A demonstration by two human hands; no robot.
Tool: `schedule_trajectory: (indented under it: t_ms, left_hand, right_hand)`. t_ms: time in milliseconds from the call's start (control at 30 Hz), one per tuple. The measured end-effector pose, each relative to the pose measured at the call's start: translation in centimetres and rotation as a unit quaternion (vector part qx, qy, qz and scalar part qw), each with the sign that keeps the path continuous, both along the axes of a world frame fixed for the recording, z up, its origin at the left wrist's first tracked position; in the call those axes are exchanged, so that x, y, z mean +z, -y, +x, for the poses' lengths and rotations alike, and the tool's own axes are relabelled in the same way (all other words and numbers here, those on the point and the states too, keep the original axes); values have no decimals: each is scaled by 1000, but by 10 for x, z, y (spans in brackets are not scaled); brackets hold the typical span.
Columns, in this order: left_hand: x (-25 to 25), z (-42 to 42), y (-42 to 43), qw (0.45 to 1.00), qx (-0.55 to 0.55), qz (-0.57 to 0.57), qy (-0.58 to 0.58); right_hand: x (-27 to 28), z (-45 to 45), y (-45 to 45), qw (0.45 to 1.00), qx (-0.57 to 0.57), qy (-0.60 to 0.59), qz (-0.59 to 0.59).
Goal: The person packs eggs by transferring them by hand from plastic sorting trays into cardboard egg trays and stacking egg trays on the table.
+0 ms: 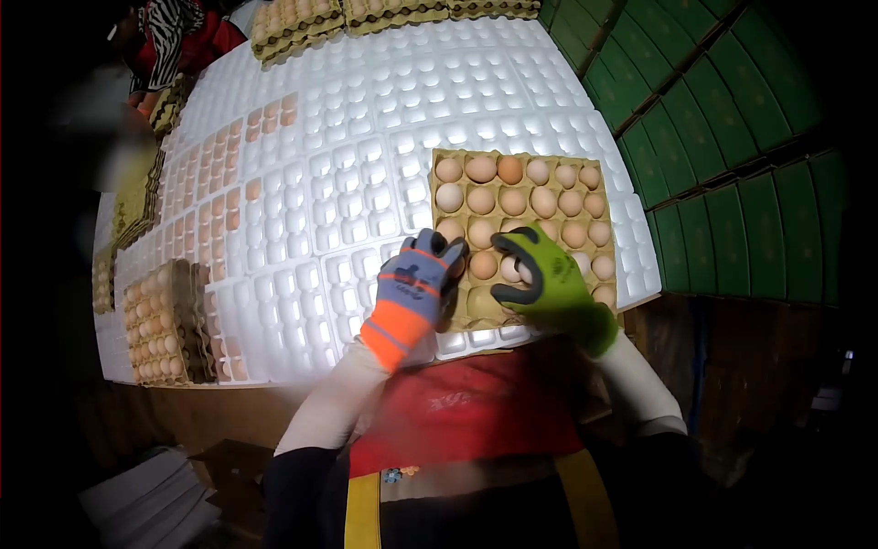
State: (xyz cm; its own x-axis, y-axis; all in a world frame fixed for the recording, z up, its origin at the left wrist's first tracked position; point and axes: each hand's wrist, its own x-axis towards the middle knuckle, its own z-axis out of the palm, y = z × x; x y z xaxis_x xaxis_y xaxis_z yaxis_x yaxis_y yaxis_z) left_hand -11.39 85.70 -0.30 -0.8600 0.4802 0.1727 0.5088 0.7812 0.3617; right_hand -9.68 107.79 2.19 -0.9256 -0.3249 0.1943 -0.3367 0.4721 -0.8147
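Note:
A tan pulp egg tray (471, 306) with rows of brown and pale eggs lies in front of me on white foam trays. My left hand (412, 284), in a grey and orange glove, is at the tray's left side. Its fingers curl round an egg (460, 266), mostly hidden by them. My right hand (553, 284), in a green glove with dark fingertips, reaches over the tray from the right. Its thumb and fingers curve round a pale egg (523, 271), beside another pale egg (509, 268). One bare cup shows near the tray's front left.
White foam trays (352, 197) cover the table, some on the left holding eggs. Stacked egg trays (297, 27) stand at the back, and another loaded stack (155, 329) at front left. Green boxes (722, 233) line the right. A person (174, 41) is at the far left.

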Motion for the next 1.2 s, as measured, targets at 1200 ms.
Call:
schedule_trajectory:
  t_ms: [1200]
  left_hand:
    - [-79, -40, 194, 667, 240, 533, 462]
  right_hand:
    - [65, -101, 49, 868, 139, 165, 448]
